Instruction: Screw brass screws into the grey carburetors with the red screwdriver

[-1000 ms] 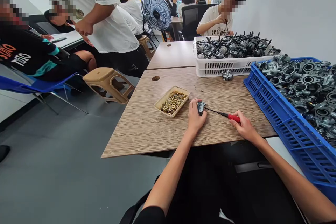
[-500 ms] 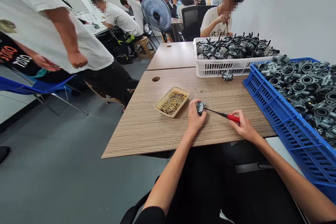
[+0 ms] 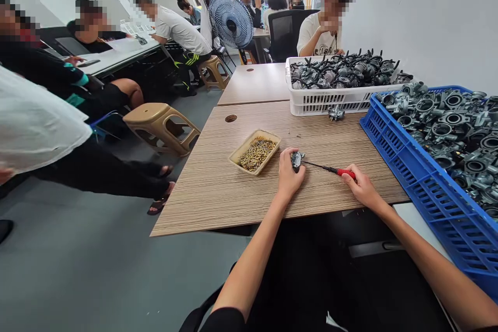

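My left hand (image 3: 290, 174) grips a small grey metal carburetor (image 3: 298, 160) on the wood-grain table (image 3: 210, 192). Its fingers wrap around the near and left side, hiding part of the body. In my right hand (image 3: 361, 184) is a screwdriver (image 3: 344, 171) with a red and black handle. The thin dark shaft points left, and its tip meets the right side of the carburetor; the exact contact is too small to tell. Left of my left hand stands a cream plastic tray (image 3: 238, 162) of small brass parts (image 3: 257, 153).
A blue crate (image 3: 420, 166) of metal carburetor bodies stands at the right. Behind is a white basket (image 3: 330, 102) of assembled carburetors, with one loose carburetor (image 3: 335, 113) before it. Across the table sits a co-worker (image 3: 321, 31). A fan (image 3: 231, 23) and tan stool (image 3: 150, 111) stand farther left.
The standing person in a white shirt has moved left, uncovering the stool and seated people behind. My hands, the carburetor and the screwdriver stay nearly in place, the right hand shifting slightly on the handle.
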A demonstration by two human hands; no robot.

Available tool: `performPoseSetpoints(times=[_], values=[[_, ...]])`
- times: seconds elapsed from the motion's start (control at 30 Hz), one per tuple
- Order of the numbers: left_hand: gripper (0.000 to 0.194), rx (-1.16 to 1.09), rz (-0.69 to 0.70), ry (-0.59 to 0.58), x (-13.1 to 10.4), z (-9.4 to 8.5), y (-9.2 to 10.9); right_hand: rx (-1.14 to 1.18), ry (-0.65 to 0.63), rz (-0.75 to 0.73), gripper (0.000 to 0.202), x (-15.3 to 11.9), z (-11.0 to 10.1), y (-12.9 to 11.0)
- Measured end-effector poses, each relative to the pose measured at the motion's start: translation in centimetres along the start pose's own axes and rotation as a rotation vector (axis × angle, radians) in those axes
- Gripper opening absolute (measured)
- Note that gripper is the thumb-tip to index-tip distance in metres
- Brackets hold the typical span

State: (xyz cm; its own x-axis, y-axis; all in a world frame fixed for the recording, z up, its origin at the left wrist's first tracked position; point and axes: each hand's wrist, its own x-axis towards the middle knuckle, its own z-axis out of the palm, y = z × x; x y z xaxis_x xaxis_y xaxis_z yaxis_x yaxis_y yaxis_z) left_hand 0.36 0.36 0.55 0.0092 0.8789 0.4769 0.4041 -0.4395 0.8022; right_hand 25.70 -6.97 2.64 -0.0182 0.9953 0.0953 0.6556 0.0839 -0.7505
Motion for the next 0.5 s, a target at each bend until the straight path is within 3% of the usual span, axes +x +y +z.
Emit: performPoseSetpoints(times=[0.5], values=[[0.053,-0.01,0.007,0.007,0.01,0.04,-0.03,-0.006,-0.023,-0.016,0.026,-0.11,0.15,0.43]])
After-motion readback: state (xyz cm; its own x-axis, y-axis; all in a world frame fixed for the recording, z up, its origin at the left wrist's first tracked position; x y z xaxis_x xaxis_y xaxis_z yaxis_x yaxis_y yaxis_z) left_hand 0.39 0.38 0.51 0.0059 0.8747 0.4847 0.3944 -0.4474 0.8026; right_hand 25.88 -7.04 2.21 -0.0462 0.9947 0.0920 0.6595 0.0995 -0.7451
